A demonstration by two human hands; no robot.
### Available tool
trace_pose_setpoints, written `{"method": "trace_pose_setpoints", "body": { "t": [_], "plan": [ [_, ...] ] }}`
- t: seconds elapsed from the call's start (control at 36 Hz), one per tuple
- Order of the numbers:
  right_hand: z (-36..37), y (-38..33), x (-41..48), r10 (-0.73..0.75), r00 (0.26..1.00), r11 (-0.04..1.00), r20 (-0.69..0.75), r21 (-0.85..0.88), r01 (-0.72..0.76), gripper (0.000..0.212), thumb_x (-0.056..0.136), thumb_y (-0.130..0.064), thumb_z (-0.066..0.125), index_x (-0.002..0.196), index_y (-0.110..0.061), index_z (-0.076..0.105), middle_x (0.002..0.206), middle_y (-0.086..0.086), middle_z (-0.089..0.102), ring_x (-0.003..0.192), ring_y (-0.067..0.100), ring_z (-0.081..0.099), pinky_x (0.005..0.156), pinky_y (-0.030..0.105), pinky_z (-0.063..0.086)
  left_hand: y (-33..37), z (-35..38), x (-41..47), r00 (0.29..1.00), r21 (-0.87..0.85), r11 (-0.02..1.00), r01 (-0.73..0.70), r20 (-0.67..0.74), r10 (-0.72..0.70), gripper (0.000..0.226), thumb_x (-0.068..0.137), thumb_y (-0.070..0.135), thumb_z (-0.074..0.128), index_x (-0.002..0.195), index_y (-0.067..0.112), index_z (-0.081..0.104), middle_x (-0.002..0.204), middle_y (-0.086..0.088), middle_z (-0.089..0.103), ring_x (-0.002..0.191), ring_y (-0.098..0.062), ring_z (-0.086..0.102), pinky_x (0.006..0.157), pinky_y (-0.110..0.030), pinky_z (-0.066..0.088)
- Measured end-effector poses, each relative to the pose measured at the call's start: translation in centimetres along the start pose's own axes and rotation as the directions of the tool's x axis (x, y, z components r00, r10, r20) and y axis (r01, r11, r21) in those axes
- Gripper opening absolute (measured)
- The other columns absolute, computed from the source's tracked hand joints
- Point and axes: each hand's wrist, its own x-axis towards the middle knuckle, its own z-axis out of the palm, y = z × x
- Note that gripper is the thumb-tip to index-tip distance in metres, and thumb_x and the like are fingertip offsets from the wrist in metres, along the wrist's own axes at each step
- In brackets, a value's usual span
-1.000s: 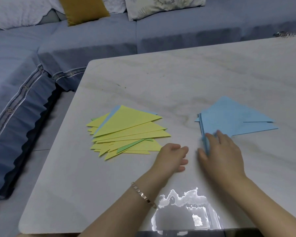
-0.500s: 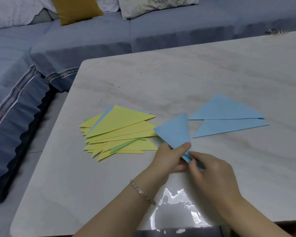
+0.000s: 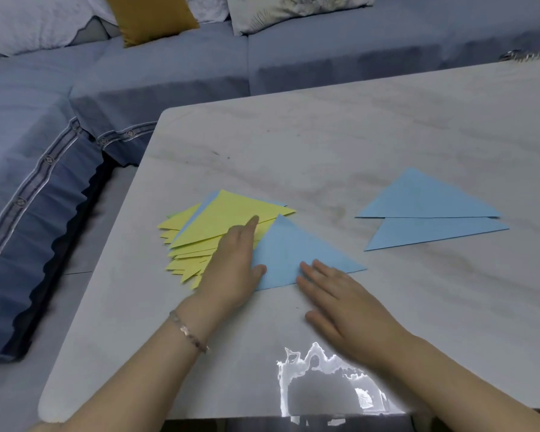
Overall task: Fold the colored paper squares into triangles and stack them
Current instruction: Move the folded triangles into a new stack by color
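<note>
Taking the yellow stack point(image 3: 222, 226) of folded triangles as our landmark, we read the scene from left to right. Far to its left, beyond the table point(image 3: 293, 145) edge, runs a blue sofa point(image 3: 44, 157), clear of the work. Our left hand point(image 3: 231, 272) lies across the stack's right-hand side, fingers extended and together, palm down, gripping nothing; we judge it steadies the pile and pins the near edge of the blue triangle point(image 3: 296, 257). That triangle lies flat just right of the stack, its tip overlapping the yellow sheets, so we take it as folded and about to be added. Our right hand point(image 3: 334, 300), further right and nearer us, is also open and flat, fingertips resting on the triangle's lower edge, apparently pressing the crease. Well to the right of the stack lie two more blue triangles point(image 3: 427, 216), overlapping. Nothing obstructs the slide onto the pile.
</note>
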Motion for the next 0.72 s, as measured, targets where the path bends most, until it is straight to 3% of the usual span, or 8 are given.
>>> {"method": "trace_pose_setpoints", "body": {
  "t": [0.06, 0.11, 0.19, 0.25, 0.31, 0.44, 0.58, 0.72],
  "plan": [
    [1.1, 0.0, 0.7, -0.002, 0.997, 1.0, 0.071, 0.008, 0.001, 0.056, 0.098, -0.041, 0.033, 0.147, -0.021, 0.015, 0.15, -0.012, -0.003, 0.14, 0.01, -0.011, 0.108, 0.025, -0.018, 0.0, 1.0, -1.0, 0.992, 0.055, 0.996, -0.076, -0.097, 0.081, 0.067, 0.089, 0.016, 0.055, 0.145, 0.012, 0.019, 0.148, -0.007, 0.025, 0.136, -0.019, 0.022, 0.107, -0.018, 0.014],
    [1.8, -0.3, 1.3, -0.008, 0.995, 1.0, 0.095, -0.003, 0.008, 0.057, 0.098, -0.042, 0.03, 0.147, -0.02, 0.012, 0.153, -0.009, 0.0, 0.141, 0.011, -0.01, 0.105, 0.024, -0.023, 0.0, 2.3, -2.3, 0.982, 0.118, 0.976, -0.183, -0.032, 0.188, 0.055, 0.095, 0.02, 0.044, 0.145, 0.011, 0.022, 0.154, -0.005, 0.017, 0.142, -0.014, 0.014, 0.107, -0.011, -0.003],
    [2.0, -1.0, 1.9, -0.003, 0.996, 0.999, 0.087, -0.053, 0.007, 0.057, 0.095, -0.04, 0.044, 0.142, -0.011, 0.032, 0.15, 0.001, 0.027, 0.14, 0.021, 0.021, 0.113, 0.036, 0.001, -0.2, 4.6, -4.4, 0.964, 0.149, 0.954, -0.26, 0.105, 0.246, 0.052, 0.1, 0.03, 0.026, 0.147, 0.015, 0.009, 0.154, 0.007, -0.004, 0.143, -0.008, -0.004, 0.103, -0.011, -0.019],
    [1.9, -1.3, 2.0, 0.011, 1.0, 0.993, 0.004, -0.118, -0.011, 0.053, 0.084, -0.039, 0.063, 0.125, -0.007, 0.057, 0.132, 0.005, 0.054, 0.123, 0.023, 0.05, 0.102, 0.04, 0.037, -0.5, 5.7, -5.2, 0.967, 0.205, 0.948, -0.242, 0.13, 0.219, 0.054, 0.1, 0.036, 0.019, 0.147, 0.019, -0.003, 0.148, 0.012, -0.019, 0.138, -0.005, -0.022, 0.104, -0.016, -0.022],
    [1.8, -1.3, 1.9, 0.034, 0.997, 0.993, -0.071, -0.112, -0.042, 0.052, 0.072, -0.038, 0.075, 0.111, -0.006, 0.067, 0.117, 0.005, 0.065, 0.108, 0.021, 0.061, 0.087, 0.038, 0.05, -0.8, 6.1, -5.6, 0.975, 0.231, 0.95, -0.209, 0.123, 0.184, 0.055, 0.099, 0.04, 0.016, 0.147, 0.022, -0.006, 0.142, 0.015, -0.025, 0.128, -0.003, -0.035, 0.104, -0.018, -0.024],
    [1.4, 0.6, 0.6, 0.072, 0.987, 0.989, -0.143, -0.116, -0.089, 0.041, 0.075, -0.031, 0.073, 0.105, -0.004, 0.068, 0.104, 0.006, 0.067, 0.096, 0.025, 0.065, 0.085, 0.038, 0.05, -1.0, 6.2, -5.9, 0.982, 0.229, 0.958, -0.174, 0.109, 0.152, 0.057, 0.098, 0.044, 0.017, 0.146, 0.026, -0.006, 0.139, 0.021, -0.029, 0.124, 0.0, -0.04, 0.102, -0.018, -0.029],
    [0.0, 3.0, -1.1, 0.156, 0.964, 0.971, -0.217, -0.143, -0.19, 0.053, 0.091, -0.04, 0.032, 0.098, -0.002, 0.069, 0.093, 0.008, 0.067, 0.085, 0.029, 0.065, 0.091, 0.045, 0.046, -0.9, 6.2, -6.1, 0.985, 0.233, 0.959, -0.158, 0.109, 0.136, 0.057, 0.098, 0.045, 0.015, 0.145, 0.029, -0.012, 0.135, 0.024, -0.034, 0.124, 0.002, -0.041, 0.105, -0.02, -0.026],
    [-0.8, 4.8, -2.2, 0.223, 0.939, 0.952, -0.261, -0.148, -0.268, 0.041, 0.086, -0.03, 0.043, 0.096, 0.0, 0.069, 0.088, 0.01, 0.066, 0.082, 0.034, 0.064, 0.09, 0.046, 0.045, 0.2, 6.5, -5.9, 0.993, 0.21, 0.973, -0.092, 0.088, 0.075, 0.058, 0.097, 0.046, 0.014, 0.147, 0.025, -0.006, 0.145, 0.018, -0.024, 0.131, -0.002, -0.031, 0.109, -0.027, -0.019]
  ]
}}
